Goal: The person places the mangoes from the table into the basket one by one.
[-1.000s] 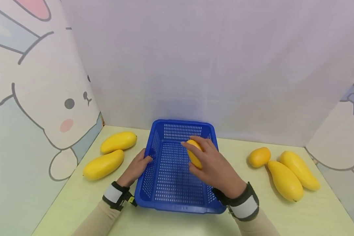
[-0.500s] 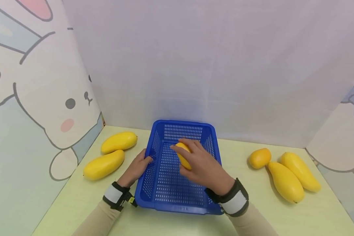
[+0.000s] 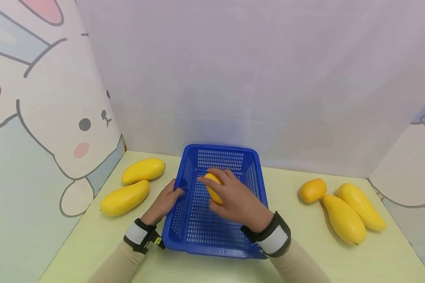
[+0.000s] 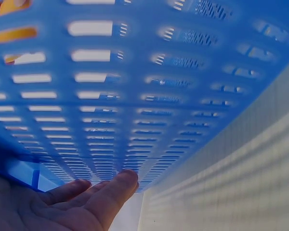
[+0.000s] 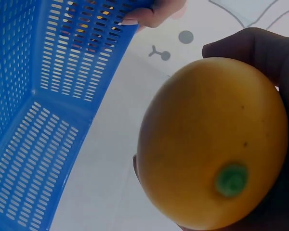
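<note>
Pale backdrop (image 3: 233, 78) and light green table (image 3: 379, 261), with one cartoon rabbit (image 3: 53, 106) drawn on the wall panel at the left of the frame; at lower centre sits one blue slotted basket (image 3: 216, 252). Left hand (image 3: 162, 205), just left of centre: pinching the basket's left wall, thumb over the rim and fingers outside; right hand (image 3: 238, 201): fingers and thumb curled round a small orange-yellow fruit (image 3: 213, 189), which lies within the basket's outline, slightly above its middle as seen from where one stands; whether it touches the basket floor cannot be told; a green stem nub (image 5: 232, 180) shows on it in the right wrist view.

Sound handling, in this observer's judgement: lower the fruit until the slotted floor bears its weight, and only then loosen the fingers; a rounded form may roll if dropped; the left hand does best to keep the wall steady, the right to keep its wristband (image 3: 274, 240) from catching the near rim.

Count: six fruits in all; four long yellow ones, two at lower left (upper (image 3: 143, 171) and lower (image 3: 125, 198)) and two at lower right (inner (image 3: 344, 220) and outer (image 3: 362, 207)); two small ones, the one in hand and an oval orange fruit (image 3: 313, 190) beside the right pair; one basket; two hands.
</note>
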Action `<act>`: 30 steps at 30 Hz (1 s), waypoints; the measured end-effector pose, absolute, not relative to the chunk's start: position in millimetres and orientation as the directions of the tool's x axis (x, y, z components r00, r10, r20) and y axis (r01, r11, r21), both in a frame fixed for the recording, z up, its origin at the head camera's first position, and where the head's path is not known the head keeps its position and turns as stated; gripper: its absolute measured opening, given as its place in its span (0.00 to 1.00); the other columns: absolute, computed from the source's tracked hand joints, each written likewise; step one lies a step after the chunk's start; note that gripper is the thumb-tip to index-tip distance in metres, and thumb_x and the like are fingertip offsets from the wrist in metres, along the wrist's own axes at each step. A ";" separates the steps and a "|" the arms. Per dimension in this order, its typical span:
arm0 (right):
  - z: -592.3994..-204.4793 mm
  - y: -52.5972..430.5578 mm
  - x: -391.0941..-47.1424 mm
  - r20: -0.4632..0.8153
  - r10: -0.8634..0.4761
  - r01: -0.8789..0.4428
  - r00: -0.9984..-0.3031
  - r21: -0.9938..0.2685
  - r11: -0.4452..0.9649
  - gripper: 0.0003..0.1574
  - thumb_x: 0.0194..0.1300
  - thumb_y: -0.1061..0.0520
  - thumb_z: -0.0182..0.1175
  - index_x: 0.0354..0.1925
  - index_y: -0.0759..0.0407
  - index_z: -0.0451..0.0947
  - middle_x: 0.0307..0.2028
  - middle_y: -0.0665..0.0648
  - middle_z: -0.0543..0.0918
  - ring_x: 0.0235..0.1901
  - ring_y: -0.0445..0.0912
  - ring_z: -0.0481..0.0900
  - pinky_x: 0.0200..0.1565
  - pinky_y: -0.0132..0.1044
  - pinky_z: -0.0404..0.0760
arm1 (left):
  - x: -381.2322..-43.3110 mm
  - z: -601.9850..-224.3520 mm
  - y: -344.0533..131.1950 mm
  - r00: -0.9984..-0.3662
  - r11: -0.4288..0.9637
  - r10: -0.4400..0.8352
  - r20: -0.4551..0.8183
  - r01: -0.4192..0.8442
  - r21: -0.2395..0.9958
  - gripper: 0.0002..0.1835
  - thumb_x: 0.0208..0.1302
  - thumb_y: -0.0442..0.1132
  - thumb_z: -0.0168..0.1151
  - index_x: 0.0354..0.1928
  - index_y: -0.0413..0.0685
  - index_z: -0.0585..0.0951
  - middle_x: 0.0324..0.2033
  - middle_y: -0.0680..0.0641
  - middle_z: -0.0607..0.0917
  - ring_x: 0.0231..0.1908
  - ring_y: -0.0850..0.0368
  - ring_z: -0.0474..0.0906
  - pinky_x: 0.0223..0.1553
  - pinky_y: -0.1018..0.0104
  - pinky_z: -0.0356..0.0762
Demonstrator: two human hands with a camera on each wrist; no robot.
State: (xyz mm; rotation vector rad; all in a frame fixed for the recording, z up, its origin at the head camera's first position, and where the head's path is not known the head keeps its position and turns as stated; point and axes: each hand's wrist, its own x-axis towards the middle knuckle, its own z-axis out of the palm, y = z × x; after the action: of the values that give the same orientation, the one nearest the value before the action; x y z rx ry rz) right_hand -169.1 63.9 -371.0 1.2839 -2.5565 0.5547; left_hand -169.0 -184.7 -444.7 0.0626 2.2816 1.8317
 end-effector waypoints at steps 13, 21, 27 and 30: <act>-380.5 59.7 -174.0 0.311 -0.756 -0.818 -0.576 -0.236 0.525 0.38 0.61 0.56 0.67 0.69 0.46 0.71 0.66 0.57 0.70 0.60 0.51 0.69 0.48 0.38 0.83 | -167.9 -443.7 -182.7 -0.978 0.242 0.152 -0.140 -0.101 0.965 0.31 0.72 0.35 0.41 0.76 0.39 0.55 0.59 0.30 0.75 0.46 0.38 0.81 0.42 0.48 0.84; -383.4 56.8 -175.9 0.284 -0.762 -0.813 -0.581 -0.229 0.535 0.38 0.61 0.54 0.69 0.69 0.45 0.71 0.67 0.57 0.70 0.59 0.50 0.70 0.48 0.37 0.83 | -167.5 -444.9 -183.1 -0.978 0.240 0.143 -0.150 -0.113 0.964 0.29 0.73 0.35 0.42 0.74 0.38 0.57 0.58 0.30 0.76 0.46 0.39 0.81 0.41 0.47 0.84; -379.3 54.3 -179.0 0.267 -0.763 -0.808 -0.588 -0.224 0.545 0.38 0.62 0.54 0.67 0.69 0.45 0.71 0.67 0.57 0.70 0.59 0.50 0.70 0.46 0.35 0.82 | -168.7 -445.1 -183.6 -0.978 0.238 0.152 -0.144 -0.105 0.966 0.30 0.73 0.35 0.42 0.75 0.38 0.57 0.59 0.30 0.75 0.46 0.39 0.81 0.41 0.47 0.84; -377.6 52.1 -182.3 0.273 -0.767 -0.814 -0.580 -0.222 0.536 0.37 0.61 0.55 0.67 0.68 0.46 0.72 0.66 0.58 0.70 0.57 0.51 0.71 0.45 0.36 0.82 | -168.9 -445.0 -183.6 -0.978 0.240 0.150 -0.145 -0.106 0.965 0.29 0.73 0.35 0.42 0.74 0.38 0.57 0.59 0.30 0.75 0.46 0.39 0.81 0.42 0.47 0.84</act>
State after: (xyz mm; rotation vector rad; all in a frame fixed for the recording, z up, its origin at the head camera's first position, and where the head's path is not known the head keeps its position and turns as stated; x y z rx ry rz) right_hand -182.3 52.1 -377.6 1.3609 -2.6266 0.4932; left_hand -168.9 -183.6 -445.0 0.0409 2.3016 1.8181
